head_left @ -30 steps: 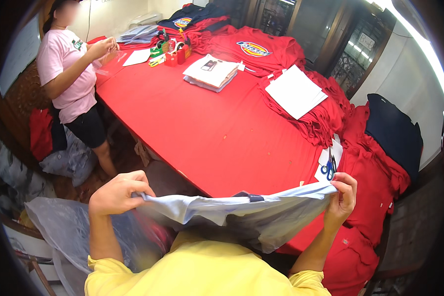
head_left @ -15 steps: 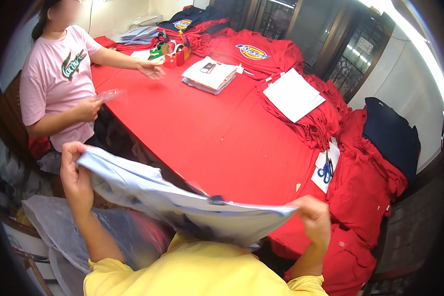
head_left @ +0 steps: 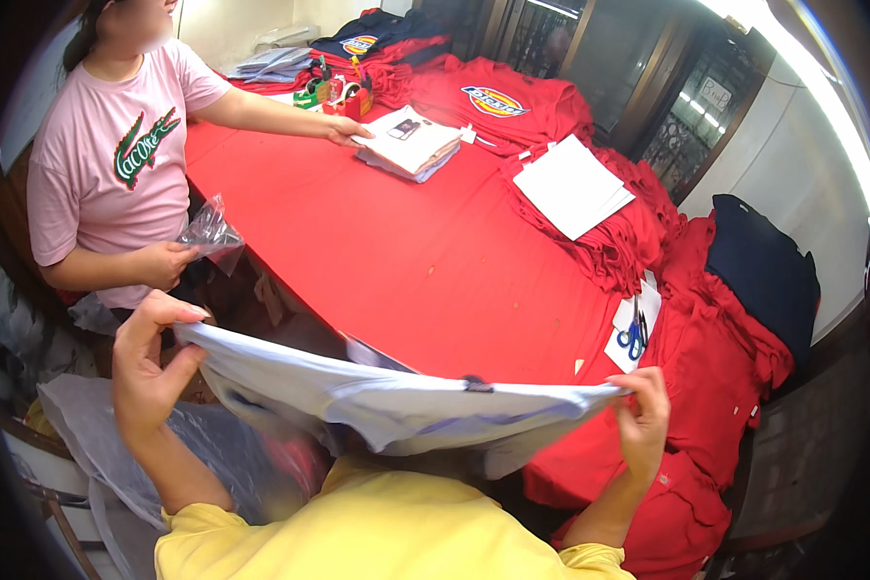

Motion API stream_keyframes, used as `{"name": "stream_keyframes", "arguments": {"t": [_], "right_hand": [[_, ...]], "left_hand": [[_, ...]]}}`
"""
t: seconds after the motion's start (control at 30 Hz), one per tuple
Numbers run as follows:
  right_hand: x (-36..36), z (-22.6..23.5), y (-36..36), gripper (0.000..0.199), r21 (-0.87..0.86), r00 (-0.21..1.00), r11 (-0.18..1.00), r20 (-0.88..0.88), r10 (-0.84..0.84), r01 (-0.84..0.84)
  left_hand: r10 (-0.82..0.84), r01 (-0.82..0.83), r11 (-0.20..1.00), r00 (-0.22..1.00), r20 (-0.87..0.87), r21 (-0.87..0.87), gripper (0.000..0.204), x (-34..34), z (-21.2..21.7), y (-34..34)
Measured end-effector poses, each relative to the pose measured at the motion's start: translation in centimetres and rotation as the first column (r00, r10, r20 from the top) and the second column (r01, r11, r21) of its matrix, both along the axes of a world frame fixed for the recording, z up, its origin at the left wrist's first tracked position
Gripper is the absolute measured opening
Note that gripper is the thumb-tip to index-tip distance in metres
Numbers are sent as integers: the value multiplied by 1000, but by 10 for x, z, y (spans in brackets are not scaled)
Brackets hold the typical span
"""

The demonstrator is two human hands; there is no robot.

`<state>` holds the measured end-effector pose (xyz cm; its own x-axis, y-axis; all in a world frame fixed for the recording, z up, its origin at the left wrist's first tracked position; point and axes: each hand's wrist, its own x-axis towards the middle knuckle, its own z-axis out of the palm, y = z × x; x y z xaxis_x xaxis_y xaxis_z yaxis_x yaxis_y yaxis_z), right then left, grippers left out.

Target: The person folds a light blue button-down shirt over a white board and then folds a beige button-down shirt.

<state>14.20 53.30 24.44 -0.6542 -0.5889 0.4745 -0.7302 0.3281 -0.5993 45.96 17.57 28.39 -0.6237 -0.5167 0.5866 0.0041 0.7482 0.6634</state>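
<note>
The pale grey-blue garment (head_left: pixel 387 411) hangs stretched in the air between both hands, over the near edge of the red desk (head_left: pixel 425 280) and above the person's lap. It could sag or slip free if either pinch loosens, since only its two ends are gripped, and the slack middle might drag across the desk edge. The left hand (head_left: pixel 150 362) is raised, fingers closed on the left end. The right hand (head_left: pixel 645 416) sits lower, fingers pinching the right end, near the blue-handled scissors (head_left: pixel 634 335).
</note>
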Motion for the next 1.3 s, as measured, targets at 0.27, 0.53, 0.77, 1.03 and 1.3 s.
{"name": "stream_keyframes", "arguments": {"t": [0.27, 0.53, 0.77, 1.03, 1.3], "right_hand": [[-12, -42, 8, 6, -409, 947, 884, -119, -300, 228], [-8, -59, 23, 10, -355, 934, 873, 246, -258, 335], [16, -56, -8, 22, 96, 962, 966, 155, 225, -241], [-23, -76, 8, 9, -292, 980, 936, 88, -178, 196], [-11, -34, 45, 36, -360, 960, 902, 56, 276, -238]], "left_hand": [[101, -94, 985, 994, 47, -142, 15, -23, -29, 12], [87, -90, 996, 978, 189, 4, 16, -10, -37, 19], [448, -452, 890, 844, -294, 60, 10, 5, -66, -22], [155, -153, 988, 986, -65, 30, 8, 9, -60, -5], [241, -254, 966, 947, -212, -37, 16, 41, -68, -28]]}}
